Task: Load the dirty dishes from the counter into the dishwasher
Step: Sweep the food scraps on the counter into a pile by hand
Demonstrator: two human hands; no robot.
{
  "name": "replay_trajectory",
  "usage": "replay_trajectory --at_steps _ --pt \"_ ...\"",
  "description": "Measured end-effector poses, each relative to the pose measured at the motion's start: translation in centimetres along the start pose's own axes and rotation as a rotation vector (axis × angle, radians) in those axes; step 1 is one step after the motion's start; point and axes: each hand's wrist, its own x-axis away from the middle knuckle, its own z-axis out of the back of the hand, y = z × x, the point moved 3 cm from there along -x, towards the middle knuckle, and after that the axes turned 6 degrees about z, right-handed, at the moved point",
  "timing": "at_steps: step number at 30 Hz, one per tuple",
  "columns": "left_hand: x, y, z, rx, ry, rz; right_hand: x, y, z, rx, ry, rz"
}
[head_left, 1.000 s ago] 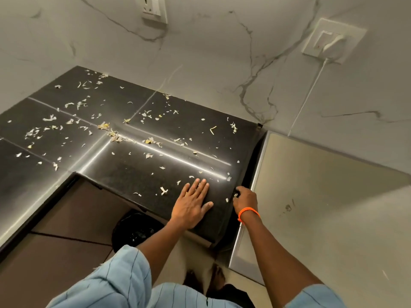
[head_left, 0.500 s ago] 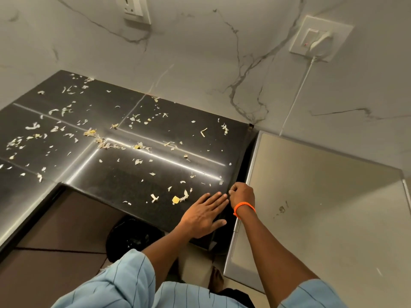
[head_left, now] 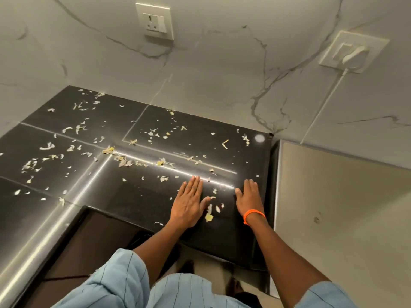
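Your left hand lies flat on the black counter near its front edge, fingers straight and close together, holding nothing. Your right hand lies flat just beside it toward the counter's right end, fingers likewise straight and gripping nothing; an orange band circles that wrist. Between your two hands sits a small cluster of pale food scraps, and more scraps are strewn across the rest of the dark polished stone, thickest toward the left and back. A bright streak of light reflects along the counter's seams.

The counter forms an L around a darker recess below you. Behind it rises a grey marble-veined wall carrying an unused socket up top and, to the right, a second socket with a white plug whose cord runs down behind a tall steel-coloured appliance standing just beside the counter's right end, with a dark gap between them. No dirty dishes show on the counter here, and you cannot tell whether that appliance is the dishwasher. Your light-blue striped sleeves fill the bottom of the view.
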Motion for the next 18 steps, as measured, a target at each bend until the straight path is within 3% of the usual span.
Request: replay_trajectory --at_steps 3,5,7,9,11,14,18 --pt "1.3 -2.4 -0.1 0.004 -0.016 -0.039 1.5 -1.9 -3.8 0.143 0.043 0.032" --pt "2.6 -3.1 -0.7 -0.003 -0.039 -0.139 1.7 -4.7 -6.2 0.07 0.027 0.103" --pt "4.0 -2.7 -1.7 -0.046 -0.046 -0.341 1.5 -8.4 -7.3 -0.191 -0.072 0.128" --pt "5.7 -1.6 -2.5 -0.077 -0.034 -0.519 1.1 -11.2 -6.7 -0.622 -0.161 0.026" --pt "6.3 -0.6 -3.3 -0.045 -0.054 -0.627 0.6 -11.8 -4.6 -0.842 -0.065 -0.064" --pt "5.1 0.8 -3.7 -0.053 -0.099 -0.688 0.1 -9.8 -1.2 -0.714 0.122 -0.104" --pt "1.8 0.1 -3.1 -0.057 -0.126 -0.597 -0.7 -4.1 0.7 -0.444 0.158 -0.122"
